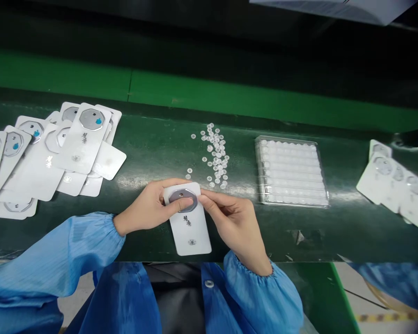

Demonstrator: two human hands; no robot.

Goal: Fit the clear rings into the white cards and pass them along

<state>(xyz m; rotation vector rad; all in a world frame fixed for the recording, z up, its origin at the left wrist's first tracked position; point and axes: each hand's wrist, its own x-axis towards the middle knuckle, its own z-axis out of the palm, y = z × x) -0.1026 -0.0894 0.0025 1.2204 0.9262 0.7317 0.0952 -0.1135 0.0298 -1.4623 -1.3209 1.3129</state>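
1. So, hands: the left hand (142, 206) is clamped on a white card (197, 229), thumb over the grey octagon near its top. The right hand (238, 222) has its thumb and a finger pinched on the card's upper right edge.
2. The card is at the near edge of the green table (153, 153), right in front of the person, slightly tilted. Dark characters and a small round mark sit below the octagon.
3. Just past the hands there's a loose scatter of small clear discs (215, 161), with 2 strays close to the left hand.
4. Right of those is a clear plastic tray (258, 176) with white round pieces (292, 169) lined up in rows.
5. Over on the left, a messy overlapping pile of similar cards (81, 148). Some have blue stickers (98, 121) on their octagons.
6. Far right, another small bunch of cards (393, 185), kinda blurry.
7. Both sleeves (87, 241) are blue with gathered cuffs.
8. More blue fabric (397, 283) shows at the lower right, too blurred to make out.
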